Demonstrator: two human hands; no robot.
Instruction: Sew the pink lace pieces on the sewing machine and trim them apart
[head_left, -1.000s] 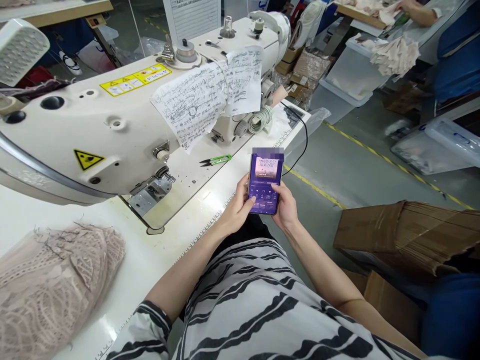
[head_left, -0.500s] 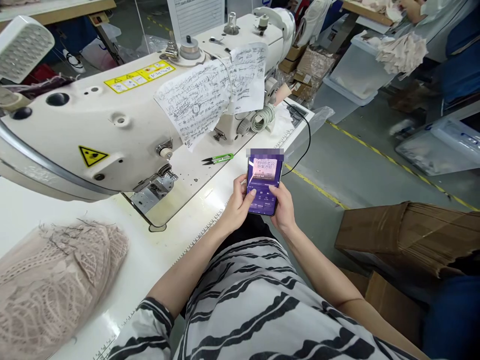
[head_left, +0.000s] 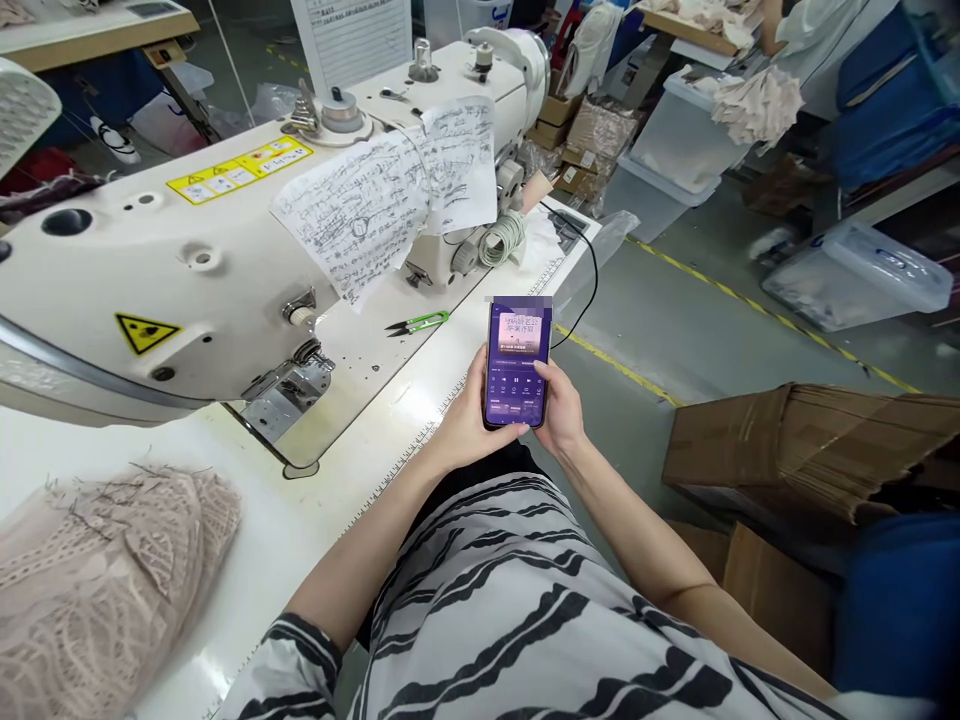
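Left hand [head_left: 466, 415]: fingers wrapped round the left side of the phone [head_left: 516, 385], thumb along its bottom edge.
Right hand [head_left: 562, 408]: gripping the same phone from the right, thumb at the right edge of the screen.
Phone: between both hands, lit purple screen facing up toward the wearer, beyond the striped shirt [head_left: 480, 590] and beside the front edge of the white table [head_left: 289, 550].
Black cord [head_left: 595, 270]: curves from the far end of the table to near the phone's right side; I cannot tell whether it is plugged in.
Scissors [head_left: 427, 321]: small, green-handled, left of the phone on the sewing machine's flat bed, blades pointing left.
Sewing machine [head_left: 232, 270]: on the table, handwritten paper [head_left: 360, 210] hanging over its arm.
Lace cloth [head_left: 127, 590]: heaped at the table's near left, dark threads on top.
Cardboard box [head_left: 724, 440]: right of the wearer.
Clear bins [head_left: 686, 130]: stacked beyond the table, pale cloth [head_left: 757, 105] draped over the top one.
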